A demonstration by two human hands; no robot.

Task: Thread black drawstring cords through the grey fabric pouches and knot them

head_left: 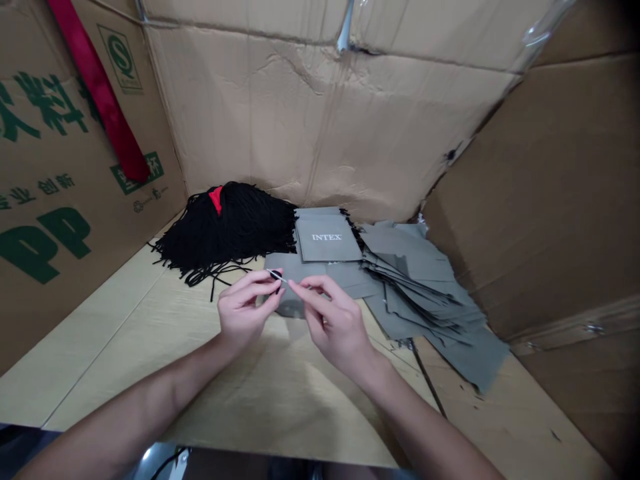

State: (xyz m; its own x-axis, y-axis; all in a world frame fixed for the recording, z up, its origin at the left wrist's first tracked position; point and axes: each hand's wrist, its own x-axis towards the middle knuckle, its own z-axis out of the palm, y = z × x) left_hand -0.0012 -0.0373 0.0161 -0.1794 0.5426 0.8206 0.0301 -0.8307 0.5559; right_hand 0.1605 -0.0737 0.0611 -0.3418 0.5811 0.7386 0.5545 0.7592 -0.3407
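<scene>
My left hand [249,301] pinches a small black piece [275,274], probably cord, between thumb and fingers. My right hand [334,313] is closed on a thin pale stick-like tool [281,278], whose tip reaches across the black piece. Both hands are nearly touching, above the front edge of a grey fabric piece [293,303]. Just behind them lies a stack of grey pouches [330,240] printed "INTEX". Left of the stack is a large heap of black cords [235,223] with a red piece [216,199] on it. Loose grey fabric pieces [425,287] are spread out to the right.
Cardboard walls [320,120] enclose the pale wooden table [240,400] at the back, left and right. A red ribbon [105,100] hangs down by the left wall. Below the table's front edge, a dark cable [167,463] is partly visible.
</scene>
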